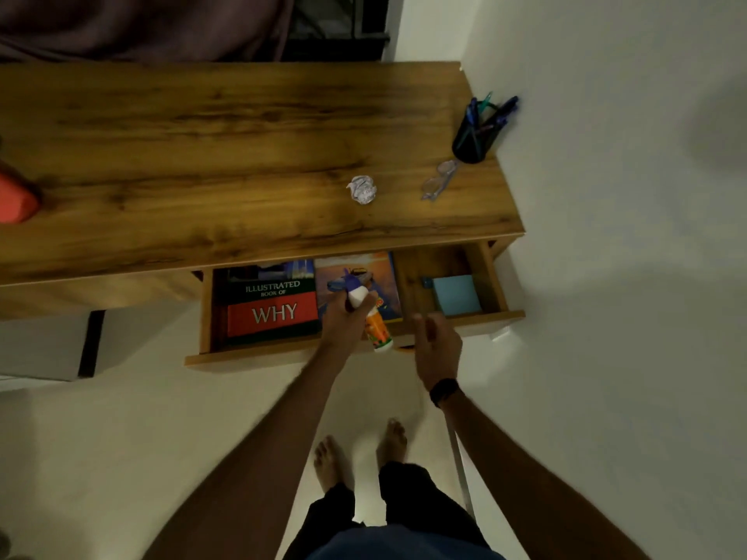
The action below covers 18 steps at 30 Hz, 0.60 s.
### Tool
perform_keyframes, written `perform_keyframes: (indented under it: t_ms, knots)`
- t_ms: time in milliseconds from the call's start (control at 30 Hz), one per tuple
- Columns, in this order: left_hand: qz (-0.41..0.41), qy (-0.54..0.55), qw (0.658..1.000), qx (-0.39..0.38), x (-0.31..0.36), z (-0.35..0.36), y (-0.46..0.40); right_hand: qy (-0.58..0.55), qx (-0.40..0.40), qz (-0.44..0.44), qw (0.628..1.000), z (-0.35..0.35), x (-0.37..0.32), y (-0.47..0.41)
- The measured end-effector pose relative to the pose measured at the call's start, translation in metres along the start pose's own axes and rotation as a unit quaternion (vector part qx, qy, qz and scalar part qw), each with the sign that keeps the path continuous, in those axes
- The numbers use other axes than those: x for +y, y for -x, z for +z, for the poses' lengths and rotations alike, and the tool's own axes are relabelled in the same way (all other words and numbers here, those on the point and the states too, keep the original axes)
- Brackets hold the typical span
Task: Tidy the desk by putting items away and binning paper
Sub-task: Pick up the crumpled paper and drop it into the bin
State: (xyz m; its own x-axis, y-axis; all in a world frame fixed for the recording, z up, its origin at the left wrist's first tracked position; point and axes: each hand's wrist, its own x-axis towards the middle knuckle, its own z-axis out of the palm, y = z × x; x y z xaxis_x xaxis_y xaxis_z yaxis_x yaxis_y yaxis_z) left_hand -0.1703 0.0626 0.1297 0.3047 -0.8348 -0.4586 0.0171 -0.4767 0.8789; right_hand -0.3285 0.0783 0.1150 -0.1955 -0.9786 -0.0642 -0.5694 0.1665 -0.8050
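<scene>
My left hand (pixel 342 319) is shut on a white and orange bottle (pixel 376 329) with a purple cap, held over the front of the open drawer (pixel 465 321). My right hand (pixel 438 347) hovers open beside it, over the drawer's front edge. Inside the drawer lie a red and green book (pixel 271 305), a colourful book (pixel 364 272) and a blue notepad (pixel 456 295). A crumpled paper ball (pixel 362 189) rests on the wooden desk (pixel 202 155). Clear glasses (pixel 438 180) lie to its right.
A black pen holder (pixel 473 140) with several pens stands at the desk's right back corner, near the white wall. A red object (pixel 16 200) sits at the desk's left edge. My bare feet stand on the pale floor below.
</scene>
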Motion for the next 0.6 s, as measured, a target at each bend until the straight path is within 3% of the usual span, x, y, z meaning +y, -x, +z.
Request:
perform_keyframes:
  t_ms: [100,200,300,433,600]
  knots:
    - [0.011,-0.019,0.999,-0.037,0.009,0.016,-0.003,-0.015,-0.193,-0.031,0.981,-0.005,-0.016,-0.024]
    - [0.021,-0.042,0.997,-0.056,0.019,0.032,-0.007,-0.004,-0.290,-0.034,0.956,-0.009,-0.026,-0.047]
    - [0.028,-0.073,0.993,-0.087,0.031,0.041,-0.011,0.032,-0.271,-0.035,0.961,-0.010,-0.026,-0.069]
    - [-0.026,-0.097,0.994,-0.039,0.026,0.042,-0.001,0.030,-0.195,0.074,0.978,-0.005,-0.023,-0.116]
    - [-0.128,-0.032,0.991,0.018,-0.014,0.039,0.010,0.187,-0.288,0.043,0.938,0.021,0.001,-0.151]
